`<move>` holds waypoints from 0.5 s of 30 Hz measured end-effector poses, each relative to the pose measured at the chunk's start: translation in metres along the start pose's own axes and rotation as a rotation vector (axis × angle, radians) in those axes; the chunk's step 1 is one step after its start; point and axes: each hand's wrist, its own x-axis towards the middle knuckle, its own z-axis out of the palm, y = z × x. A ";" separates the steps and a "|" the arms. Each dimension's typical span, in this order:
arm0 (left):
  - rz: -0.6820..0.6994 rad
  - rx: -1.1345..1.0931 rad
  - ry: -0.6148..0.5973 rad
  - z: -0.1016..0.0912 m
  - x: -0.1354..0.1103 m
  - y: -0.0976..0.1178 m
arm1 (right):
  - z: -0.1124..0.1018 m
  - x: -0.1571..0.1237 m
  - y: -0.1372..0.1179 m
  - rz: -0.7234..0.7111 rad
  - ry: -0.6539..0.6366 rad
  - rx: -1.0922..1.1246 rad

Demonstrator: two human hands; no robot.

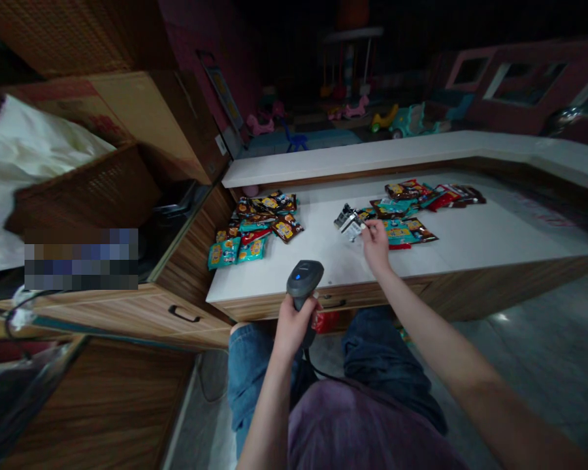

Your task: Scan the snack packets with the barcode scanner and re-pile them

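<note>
My left hand [292, 325] grips a dark grey corded handheld barcode scanner [304, 279] just in front of the white counter's near edge. Its head points up and a small blue light shows on top. My right hand [375, 243] rests over the counter and pinches a small silver-and-white packet [350, 222] by one edge. Beside that hand lies a loose pile of teal, red and brown snack packets [402, 219]. A second pile of similar packets [255, 225] sits further left on the white counter [323, 258].
A raised white ledge [372, 156] runs behind the counter. Wood-veneer drawers [183, 314] and cabinets stand to the left, with a white sack [29, 140] in a wicker basket. My knees sit below the counter. Children's ride-on toys [396, 121] stand on the floor beyond.
</note>
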 end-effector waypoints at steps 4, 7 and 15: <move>0.012 0.027 0.016 -0.006 -0.002 -0.002 | -0.035 0.032 -0.009 -0.147 -0.160 -0.158; 0.014 0.046 0.046 -0.011 -0.002 -0.007 | -0.053 0.040 -0.006 -0.178 -0.296 -0.333; 0.020 0.031 0.148 -0.020 -0.001 -0.011 | -0.020 0.026 -0.002 -0.284 -0.400 -0.742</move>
